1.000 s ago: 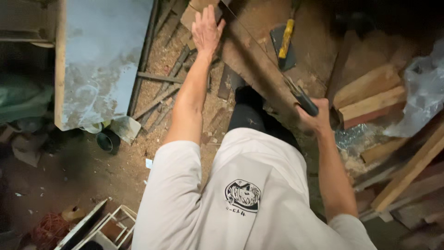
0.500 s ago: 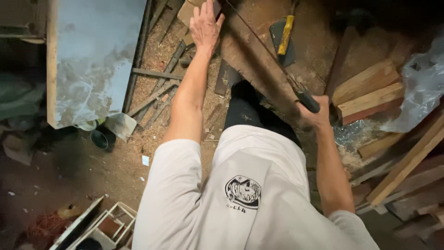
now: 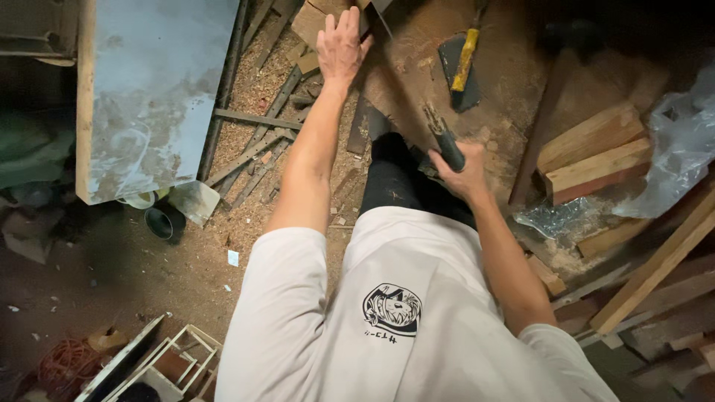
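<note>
Sawing looks unfinished: left hand (image 3: 341, 45) lies flat and open on the board (image 3: 395, 89), pressing it on the tabletop (image 3: 514, 82), while right hand (image 3: 465, 173), closed around the saw (image 3: 439, 134) handle, keeps the blade in the uncut wood.

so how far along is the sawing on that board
Sawdust already covers the floor, so cutting has happened. In hand: the right hand grips the saw, and the left hand presses the board. The cut itself is hidden, so what remains is unclear.
</note>
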